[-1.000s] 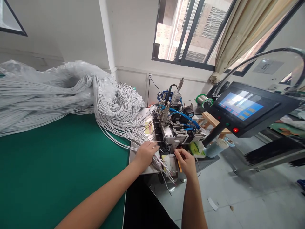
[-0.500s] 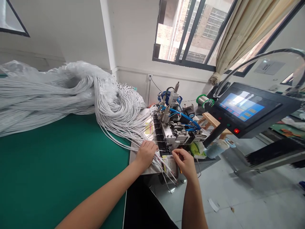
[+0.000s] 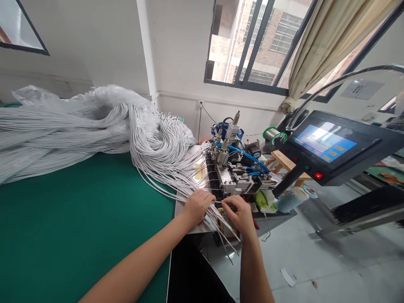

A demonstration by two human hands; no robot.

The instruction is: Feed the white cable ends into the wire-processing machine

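A thick bundle of white cables (image 3: 164, 168) runs from the left across the table corner. My left hand (image 3: 198, 207) is closed on the cables near their ends, and a single cable sticks out past its fingertips. The stripped ends of several cables (image 3: 227, 225) hang below it over the edge. Close beside it, my right hand (image 3: 238, 210) pinches the tip of that single cable between thumb and fingers. Just beyond both hands stands a bench machine (image 3: 225, 172) with metal cylinders and blue air tubes. Its black front rail lies right behind my fingers.
Green matting (image 3: 94, 227) covers the table at left. A control screen (image 3: 326, 143) with a lit red button juts out at right. Behind the machine sits a solder wire spool (image 3: 273, 134). A green and white packet (image 3: 264, 200) lies right of my right hand.
My right hand has moved left, closer to my left hand, and now meets the cable tip. The whole view has shifted slightly.
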